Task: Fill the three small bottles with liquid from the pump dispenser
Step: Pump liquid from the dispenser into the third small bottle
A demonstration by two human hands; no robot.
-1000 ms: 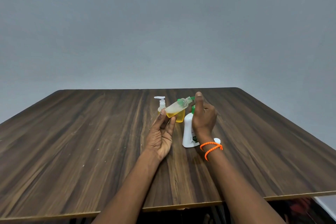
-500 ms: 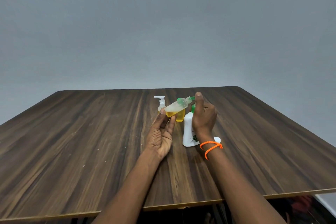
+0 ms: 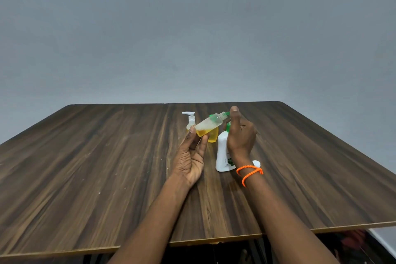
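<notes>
Clear bottle (image 3: 209,124) tilts, neck up-right toward green spout (image 3: 227,113).

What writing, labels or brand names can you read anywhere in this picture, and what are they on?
None can be read.
White bottle: a small dark green label patch low on its front, its print too small and blurred to read.
Tilted small bottle and pump bottle: no print visible.

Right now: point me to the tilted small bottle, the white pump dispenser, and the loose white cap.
tilted small bottle (image 3: 209,125), head view, on its clear body above the yellow liquid.
white pump dispenser (image 3: 222,152), head view, on its white body.
loose white cap (image 3: 256,164), head view, on its top.
</notes>
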